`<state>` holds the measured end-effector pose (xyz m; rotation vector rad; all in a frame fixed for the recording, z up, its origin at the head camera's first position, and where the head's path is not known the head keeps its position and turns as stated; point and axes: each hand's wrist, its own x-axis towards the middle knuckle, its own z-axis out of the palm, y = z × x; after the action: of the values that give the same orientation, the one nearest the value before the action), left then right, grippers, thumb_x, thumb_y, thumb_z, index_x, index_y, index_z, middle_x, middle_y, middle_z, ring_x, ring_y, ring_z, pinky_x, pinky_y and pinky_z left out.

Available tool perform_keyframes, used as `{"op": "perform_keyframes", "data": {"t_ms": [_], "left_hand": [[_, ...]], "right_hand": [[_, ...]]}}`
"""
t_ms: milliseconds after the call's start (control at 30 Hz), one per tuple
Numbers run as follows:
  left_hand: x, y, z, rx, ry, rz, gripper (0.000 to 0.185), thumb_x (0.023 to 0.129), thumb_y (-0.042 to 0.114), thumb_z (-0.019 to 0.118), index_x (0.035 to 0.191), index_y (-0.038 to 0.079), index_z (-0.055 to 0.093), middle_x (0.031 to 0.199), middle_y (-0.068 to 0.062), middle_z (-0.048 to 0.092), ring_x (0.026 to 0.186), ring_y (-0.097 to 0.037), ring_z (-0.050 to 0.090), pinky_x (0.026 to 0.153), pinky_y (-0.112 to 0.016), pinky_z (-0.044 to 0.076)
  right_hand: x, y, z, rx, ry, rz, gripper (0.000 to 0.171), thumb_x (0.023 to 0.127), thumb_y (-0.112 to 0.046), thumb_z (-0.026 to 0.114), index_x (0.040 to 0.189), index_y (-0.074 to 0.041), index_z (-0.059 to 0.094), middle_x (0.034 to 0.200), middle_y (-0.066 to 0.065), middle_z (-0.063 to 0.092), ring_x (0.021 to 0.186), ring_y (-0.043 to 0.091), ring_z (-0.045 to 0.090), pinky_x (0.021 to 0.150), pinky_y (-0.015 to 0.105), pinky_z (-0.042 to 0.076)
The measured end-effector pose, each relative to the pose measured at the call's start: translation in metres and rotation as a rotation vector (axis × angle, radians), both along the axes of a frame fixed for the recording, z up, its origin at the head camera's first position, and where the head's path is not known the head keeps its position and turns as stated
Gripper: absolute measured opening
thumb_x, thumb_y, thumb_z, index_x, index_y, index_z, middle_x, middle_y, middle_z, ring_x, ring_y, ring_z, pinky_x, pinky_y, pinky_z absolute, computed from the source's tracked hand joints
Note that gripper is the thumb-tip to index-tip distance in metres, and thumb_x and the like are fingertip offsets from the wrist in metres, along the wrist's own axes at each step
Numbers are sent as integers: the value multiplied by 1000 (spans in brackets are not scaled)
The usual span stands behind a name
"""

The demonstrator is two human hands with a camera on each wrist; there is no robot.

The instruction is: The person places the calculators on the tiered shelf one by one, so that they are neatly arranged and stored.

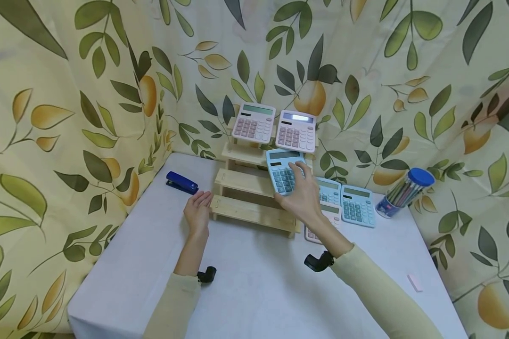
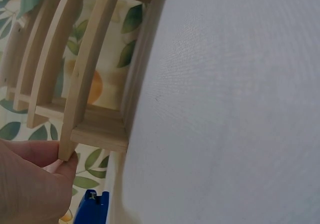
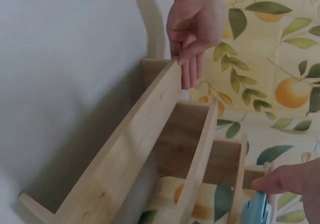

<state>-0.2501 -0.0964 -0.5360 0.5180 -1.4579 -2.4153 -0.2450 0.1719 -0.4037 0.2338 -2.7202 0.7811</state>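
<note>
A tiered wooden display rack (image 1: 254, 213) stands on the table. At its left end, my left hand (image 1: 196, 213) pinches the tip of the lowest step (image 2: 80, 84) between thumb and fingers. My right hand (image 1: 302, 197) grips a blue calculator (image 1: 280, 165), tilted over the right side of the middle steps; in the right wrist view only the thumb (image 3: 280, 179) and the edge of that calculator (image 3: 256, 208) show. On the top step, two pink calculators, a left one (image 1: 254, 123) and a right one (image 1: 296, 132), lean side by side.
Right of the rack lie two blue calculators, one (image 1: 358, 206) in full sight and one (image 1: 330, 190) partly covered, and a pink calculator (image 1: 332, 214). A pen tub (image 1: 403, 194), a blue stapler (image 1: 182, 182) and a small pink block (image 1: 415, 282) are also on the table.
</note>
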Motion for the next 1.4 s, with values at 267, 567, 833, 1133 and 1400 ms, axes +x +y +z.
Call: {"op": "perform_keyframes", "data": {"t_ms": [267, 567, 833, 1133, 1400], "left_hand": [[0, 1, 0, -22, 4, 2, 71, 79, -32, 36, 146, -10, 44, 139, -27, 60, 130, -32, 63, 111, -28, 51], [1, 0, -2, -23, -9, 16, 69, 81, -32, 36, 146, -9, 45, 138, -26, 61, 130, -31, 63, 111, -28, 51], [3, -1, 2, -13, -25, -14, 69, 83, -31, 37, 147, -7, 45, 141, -25, 60, 132, -29, 62, 112, -27, 49], [3, 1, -1, -15, -20, -2, 67, 82, -30, 38, 146, -9, 45, 139, -25, 62, 130, -30, 63, 110, -27, 51], [1, 1, -1, -18, -11, -7, 63, 86, -28, 38, 146, -10, 44, 139, -27, 61, 130, -30, 63, 109, -27, 52]], "right_hand": [[-11, -16, -1, 11, -10, -13, 96, 74, -30, 86, 157, -10, 42, 162, 14, 33, 128, 48, 46, 110, 65, 39], [-22, -39, -4, 3, -14, -6, 95, 75, -31, 86, 156, -10, 43, 163, 12, 31, 121, 47, 47, 103, 61, 40], [-29, -53, -4, -24, -11, -9, 95, 75, -31, 88, 156, -11, 43, 163, 15, 32, 124, 49, 47, 99, 58, 42], [-38, -76, -5, -53, 16, 5, 91, 77, -28, 89, 154, -8, 45, 162, 18, 33, 125, 54, 46, 99, 57, 40], [-49, -91, -4, -55, 29, -54, 84, 79, -30, 88, 149, -6, 50, 159, 19, 35, 125, 56, 46, 100, 57, 41]]}}
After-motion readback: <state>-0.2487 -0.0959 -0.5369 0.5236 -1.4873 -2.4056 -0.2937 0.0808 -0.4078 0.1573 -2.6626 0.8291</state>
